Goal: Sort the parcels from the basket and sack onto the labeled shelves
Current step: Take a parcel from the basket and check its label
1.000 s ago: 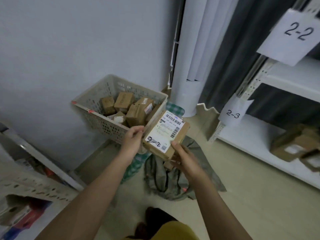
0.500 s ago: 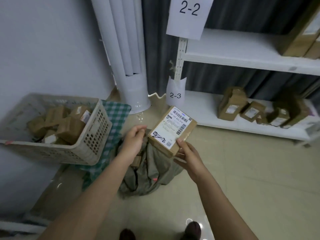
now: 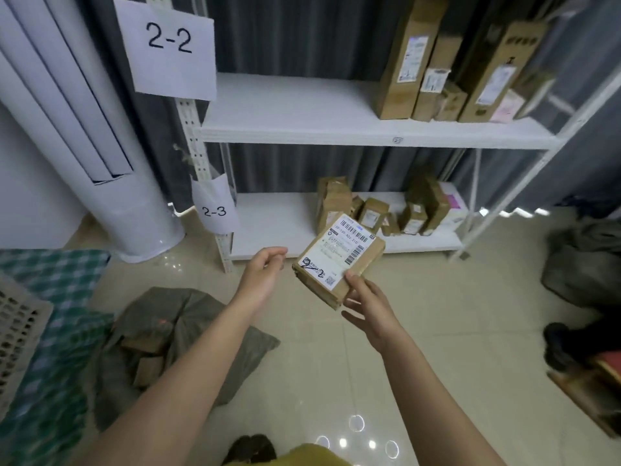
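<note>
A white shelf unit [image 3: 336, 132] carries paper labels 2-2 [image 3: 171, 48] and 2-3 [image 3: 215, 211]. On the floor lies a grey sack [image 3: 188, 334]. In front of the lower shelf, the right hand [image 3: 366, 306] pinches a brown parcel [image 3: 339, 260] by its near corner; the left hand [image 3: 262, 275] hovers beside it, fingers loosely curled, empty.

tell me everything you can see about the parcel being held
The parcel is a small flat box that looks like brown cardboard, with tape along its near edge. A white shipping label covers most of its top face, carrying barcodes, a QR code, printed lines too small to read, and a handwritten black mark at the lower left that looks like a 2. It is tilted, held above the floor in front of the lower shelf. The right hand grips its near corner; the left hand is beside it, not touching.
</note>
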Demonstrator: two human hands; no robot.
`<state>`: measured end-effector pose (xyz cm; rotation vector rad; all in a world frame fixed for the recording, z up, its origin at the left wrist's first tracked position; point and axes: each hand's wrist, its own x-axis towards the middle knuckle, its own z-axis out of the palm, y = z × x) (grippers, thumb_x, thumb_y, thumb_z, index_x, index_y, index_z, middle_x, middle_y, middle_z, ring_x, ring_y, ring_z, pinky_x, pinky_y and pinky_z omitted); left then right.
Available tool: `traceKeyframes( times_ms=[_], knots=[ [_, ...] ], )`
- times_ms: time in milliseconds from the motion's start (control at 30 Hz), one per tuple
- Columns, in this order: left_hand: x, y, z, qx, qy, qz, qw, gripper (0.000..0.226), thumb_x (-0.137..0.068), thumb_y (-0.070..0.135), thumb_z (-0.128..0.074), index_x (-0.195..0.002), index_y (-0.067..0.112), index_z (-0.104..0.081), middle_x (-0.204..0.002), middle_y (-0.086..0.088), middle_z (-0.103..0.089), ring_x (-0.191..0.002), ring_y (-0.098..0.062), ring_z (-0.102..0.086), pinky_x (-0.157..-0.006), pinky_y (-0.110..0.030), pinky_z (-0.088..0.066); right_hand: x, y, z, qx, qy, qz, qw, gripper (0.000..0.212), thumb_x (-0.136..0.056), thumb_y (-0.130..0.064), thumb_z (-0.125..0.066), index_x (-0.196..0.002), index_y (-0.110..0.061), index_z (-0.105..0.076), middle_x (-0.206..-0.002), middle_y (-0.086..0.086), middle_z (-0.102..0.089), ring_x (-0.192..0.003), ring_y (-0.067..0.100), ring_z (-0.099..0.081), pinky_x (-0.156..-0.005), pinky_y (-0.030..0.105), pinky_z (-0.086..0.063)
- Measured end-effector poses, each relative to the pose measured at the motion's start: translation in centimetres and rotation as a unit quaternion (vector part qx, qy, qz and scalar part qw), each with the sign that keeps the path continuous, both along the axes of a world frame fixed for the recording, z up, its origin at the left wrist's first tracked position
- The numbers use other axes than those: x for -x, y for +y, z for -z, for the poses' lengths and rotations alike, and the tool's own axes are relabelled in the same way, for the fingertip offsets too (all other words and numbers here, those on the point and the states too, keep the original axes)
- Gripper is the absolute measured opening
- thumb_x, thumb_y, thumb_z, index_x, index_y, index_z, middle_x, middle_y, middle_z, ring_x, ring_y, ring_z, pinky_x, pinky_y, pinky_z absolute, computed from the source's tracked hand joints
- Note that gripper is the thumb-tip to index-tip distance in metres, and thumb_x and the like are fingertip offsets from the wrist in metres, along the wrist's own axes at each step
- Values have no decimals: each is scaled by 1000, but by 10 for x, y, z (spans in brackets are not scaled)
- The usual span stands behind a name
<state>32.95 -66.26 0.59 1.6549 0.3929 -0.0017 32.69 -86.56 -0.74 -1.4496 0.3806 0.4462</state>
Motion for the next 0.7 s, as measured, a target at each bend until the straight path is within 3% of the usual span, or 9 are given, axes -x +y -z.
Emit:
traceKeyframes(
  times_ms=[233, 367, 633, 700],
  knots=[
    [-93, -55, 4, -14, 4, 20, 1000, 25, -99, 10, -43, -115, 17, -60, -115, 3, -60, -108, -13, -56, -98, -31, -42, -76, -49, 1, -10, 6, 35, 999, 55, -87, -47, -66, -132, -19, -52, -109, -3, -69, -98, 11, -67, -82, 30, -53],
    [-164, -85, 5, -9, -1, 23, 1000, 22, -98, 13, -44, -109, 23, -60, -116, 2, -61, -105, -13, -58, -98, -33, -44, -142, -71, -1, -7, -8, 37, 999, 51, -88, -47, -65, -129, -19, -55, -107, -4, -70, -96, 11, -68, -82, 30, -53],
    [-317, -140, -5, 8, -21, 46, 999, 25, -99, 15, -43, -96, 33, -61, -121, 1, -62, -114, -14, -57, -101, -34, -45, -268, -122, -10, 3, -23, 67, 997, 62, -84, -50, -69, -134, -20, -49, -110, -1, -69, -103, 15, -65, -87, 32, -53],
    [-345, -157, -9, 13, -17, 47, 999, 25, -98, 16, -44, -93, 34, -61, -121, 1, -62, -115, -15, -57, -95, -31, -47, -290, -137, -11, 0, -25, 77, 997, 61, -84, -50, -68, -135, -20, -49, -110, -2, -69, -103, 14, -65, -88, 33, -53]
  ],
)
